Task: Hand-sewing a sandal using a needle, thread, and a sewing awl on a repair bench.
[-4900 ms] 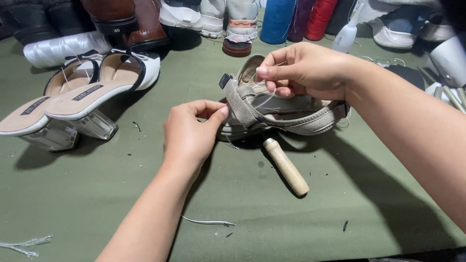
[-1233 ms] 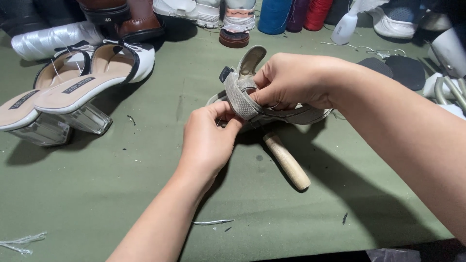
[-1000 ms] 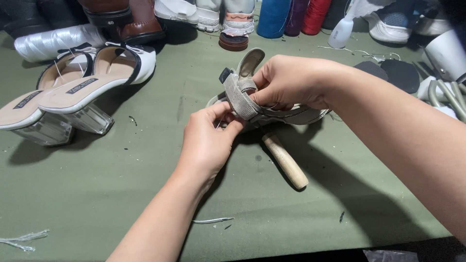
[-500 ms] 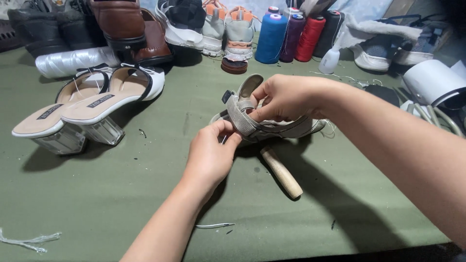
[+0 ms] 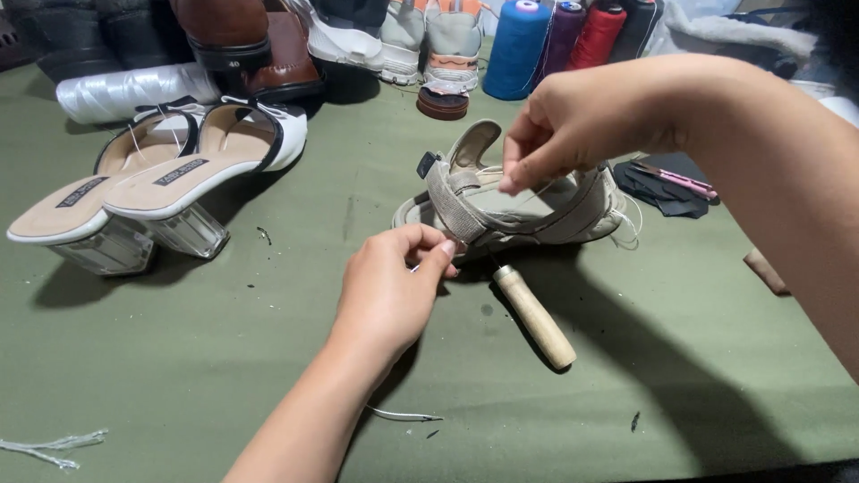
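Note:
A beige strappy sandal (image 5: 523, 210) lies in the middle of the green table (image 5: 179, 358). My left hand (image 5: 394, 291) pinches a thin thread at the sandal's front strap, thumb and forefinger pressed together. Above the sandal my right hand (image 5: 582, 121) is lifted, its fingertips pinched on the other part of the thin thread. A tool with a wooden handle (image 5: 535, 315) lies on the table just below the sandal, its tip hidden under the sole.
A pair of white mules with clear block heels (image 5: 152, 192) stands at the left. Thread spools (image 5: 517, 49), brown shoes (image 5: 250, 45) and sneakers (image 5: 403, 40) line the back edge. Dark sole pieces and a pink pen (image 5: 671, 179) lie at the right. Thread scraps (image 5: 54, 444) lie near the front.
My right hand has lifted off the sandal and now pulls thread upward. My left hand has stayed at the strap. The view has tilted, showing more of the back row.

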